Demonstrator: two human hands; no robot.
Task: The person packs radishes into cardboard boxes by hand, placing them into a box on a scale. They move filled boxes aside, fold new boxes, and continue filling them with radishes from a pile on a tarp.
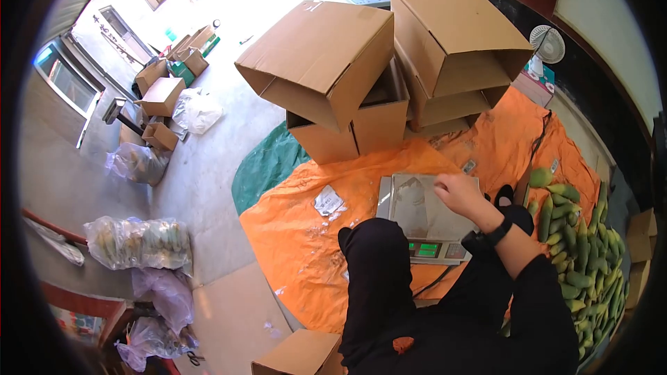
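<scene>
One hand shows, coming from the right sleeve: my right hand (460,194), with a dark watch on the wrist, is above the right part of a flat metal scale (413,210). Its fingers are curled together; whether they hold anything is too small to tell. Green digits glow on the scale's display near my knees. My left hand is not in view. The scale rests on an orange sheet (299,201). To the right lies a large pile of green, cucumber-like vegetables (587,257). A white crumpled label (328,201) lies left of the scale.
Open cardboard boxes (319,48) are stacked ahead, with more boxes (458,28) beside them. Filled plastic bags (142,244) line the left side. A small white fan (547,45) stands at the right wall. Another box (297,353) is at the bottom edge.
</scene>
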